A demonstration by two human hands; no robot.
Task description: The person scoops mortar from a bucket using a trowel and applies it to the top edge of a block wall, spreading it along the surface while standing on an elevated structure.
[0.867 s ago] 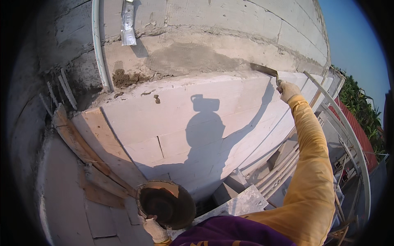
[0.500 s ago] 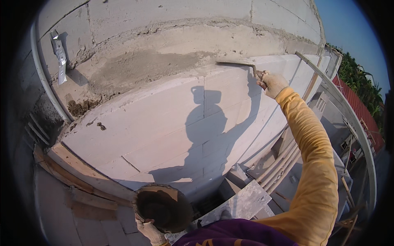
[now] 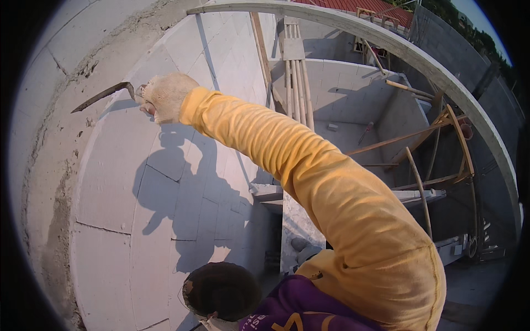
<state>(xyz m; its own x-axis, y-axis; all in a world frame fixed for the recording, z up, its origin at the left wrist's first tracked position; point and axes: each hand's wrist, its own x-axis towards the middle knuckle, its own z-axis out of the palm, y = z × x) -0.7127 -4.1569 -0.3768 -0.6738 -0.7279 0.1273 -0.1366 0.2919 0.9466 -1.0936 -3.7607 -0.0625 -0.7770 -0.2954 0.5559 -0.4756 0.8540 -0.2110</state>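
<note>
My right hand (image 3: 168, 98), in a pale knit glove, is closed round the handle of a trowel (image 3: 104, 96). The blade shows nearly edge-on near the top edge of the pale block wall (image 3: 110, 193); I cannot tell whether it touches. Low in the view, a dark, round bucket (image 3: 222, 289) is beside my body, its inside in shadow. My left hand (image 3: 214, 323) grips its near rim, mostly cut off by the lower edge of the picture. Rough mortar (image 3: 58, 237) runs along the ledge behind the blocks.
A long curved-looking beam (image 3: 353, 21) arcs from the wall across the right side. Below are a plank (image 3: 298, 220), bamboo poles (image 3: 295, 91), a wooden frame (image 3: 458, 138) and lower block walls (image 3: 337, 83). My shadow falls on the wall.
The view has swung to the right, bringing more of the drop and timbers into sight. My right hand, with the trowel, has moved rightward along the wall. My left hand still has the bucket.
</note>
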